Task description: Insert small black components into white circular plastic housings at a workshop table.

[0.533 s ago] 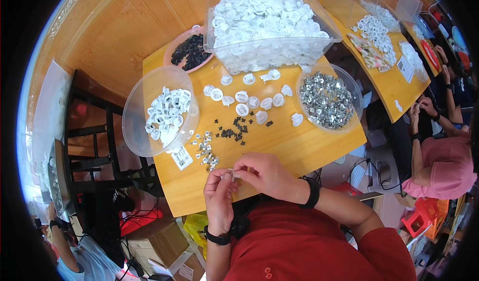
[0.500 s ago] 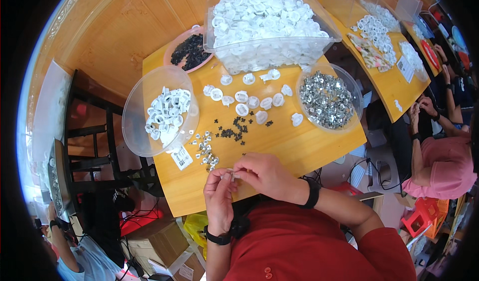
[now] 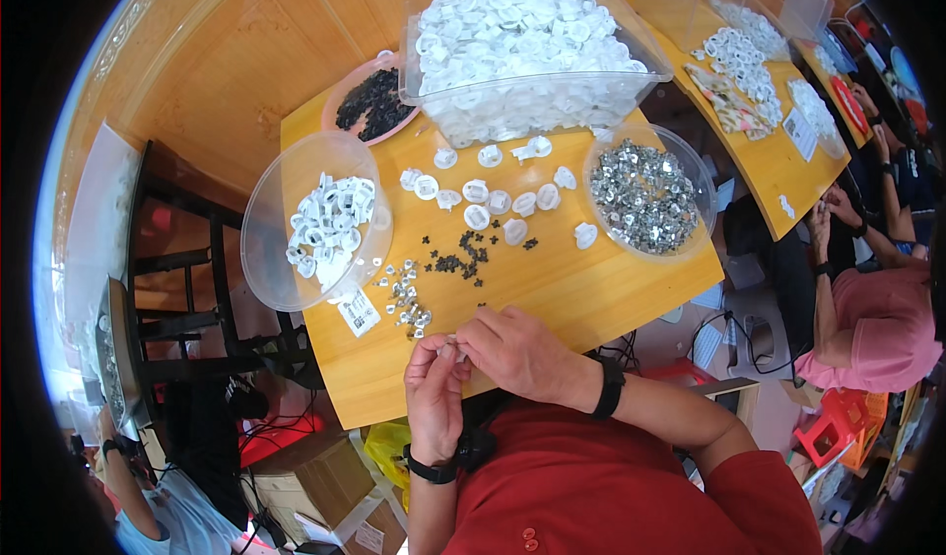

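Above the table's front edge, my left hand (image 3: pixel 435 388) and my right hand (image 3: pixel 517 353) meet at the fingertips. Between them they pinch a small whitish piece (image 3: pixel 457 351), mostly hidden by the fingers. Just beyond my left hand lies a scatter of small shiny metal clips (image 3: pixel 409 304). Small black cross-shaped pieces (image 3: pixel 461 260) are spread farther up the table. Behind these, several round white plastic parts (image 3: pixel 499 201) lie loose on the wood.
A clear tub (image 3: pixel 258 245) of white parts stands left, a clear bowl (image 3: pixel 708 200) of metal pieces right. At the back are a large bin (image 3: pixel 532 94) heaped with white parts and a pink bowl (image 3: pixel 340 102) of black pieces. Other people sit at both sides.
Both hands stay together at the table's edge with small finger movements. My right hand has turned and shifted slightly left. The parts on the table look unchanged.
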